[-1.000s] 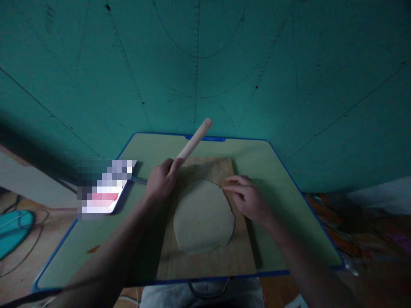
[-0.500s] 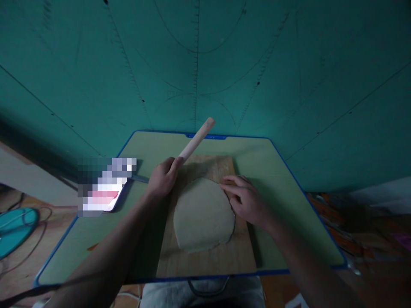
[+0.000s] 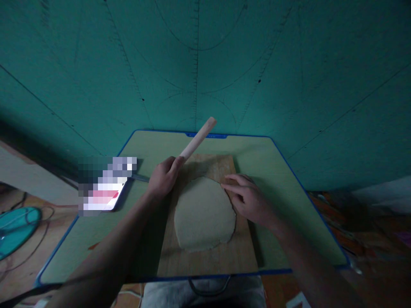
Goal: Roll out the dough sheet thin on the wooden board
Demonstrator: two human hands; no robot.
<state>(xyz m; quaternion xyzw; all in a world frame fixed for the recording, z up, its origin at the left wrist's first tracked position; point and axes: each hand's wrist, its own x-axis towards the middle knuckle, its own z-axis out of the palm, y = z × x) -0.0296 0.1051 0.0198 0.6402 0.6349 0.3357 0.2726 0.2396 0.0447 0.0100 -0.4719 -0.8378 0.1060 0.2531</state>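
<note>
A rolled-out sheet of pale dough [image 3: 205, 216], roughly round with an uneven rim, lies flat on a wooden cutting board [image 3: 213, 267]. My left hand [image 3: 163, 177] is closed around a wooden rolling pin [image 3: 199, 137], which slants up and away to the right, its far end beyond the board. At the dough's upper right edge is my right hand [image 3: 248, 196], its fingers stretched out and slightly apart. One fingertip touches or nearly touches the dough's rim; the thumb is partly hidden.
The board rests on a pale green table [image 3: 276, 184] with a blue rim. To the left stands a lit, blurred-out screen [image 3: 104, 188], with a thin dark handle [image 3: 140, 177] beside it. A green wall [image 3: 224, 68] rises behind. Cables and a teal round object [image 3: 19, 231] lie on the floor.
The view has shifted very slightly. Both hands, the rolling pin and the dough stay in nearly the same places.
</note>
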